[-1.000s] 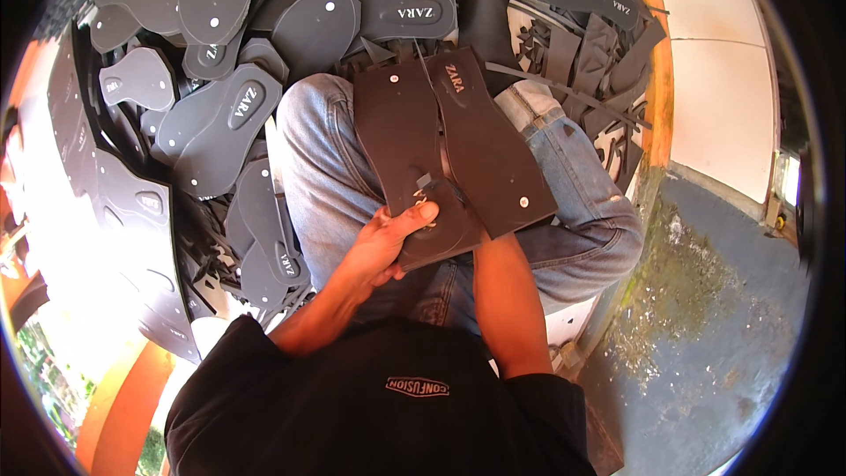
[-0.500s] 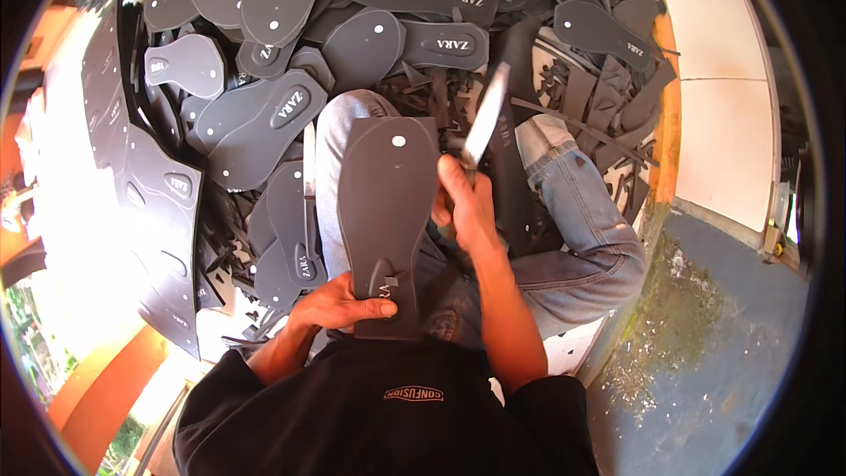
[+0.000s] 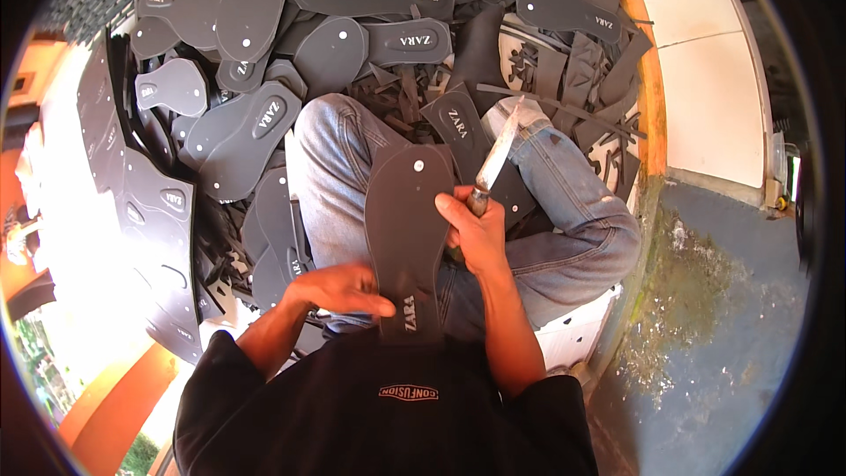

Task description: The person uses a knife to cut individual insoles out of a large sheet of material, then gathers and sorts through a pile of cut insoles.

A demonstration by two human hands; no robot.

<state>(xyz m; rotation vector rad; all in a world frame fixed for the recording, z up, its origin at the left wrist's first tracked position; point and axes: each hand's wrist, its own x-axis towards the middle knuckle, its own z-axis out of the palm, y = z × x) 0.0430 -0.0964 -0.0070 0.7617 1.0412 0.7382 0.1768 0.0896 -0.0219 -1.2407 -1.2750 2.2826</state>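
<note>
A dark grey sandal insole stands over my lap, wide end away from me. It has a white dot at the wide end and a pale mark at the narrow heel. My left hand is beside the heel, its thumb tip over the left edge; motion smears its fingers. Closed around the handle of a knife is my right hand, the blade pointing up and away to the right. The right thumb touches the insole's right edge. Whether fingers support the insole from behind is hidden.
Many dark insoles lie heaped beyond my knees. Thin offcuts are scattered among them. A large dark sheet with moulded shapes stands at left. A wooden edge and a white tiled wall border the right side.
The insole has moved right and slightly lower in view. My left hand has shifted off the heel's middle to its left edge, and a small scrap there is gone. The knife has tilted right.
</note>
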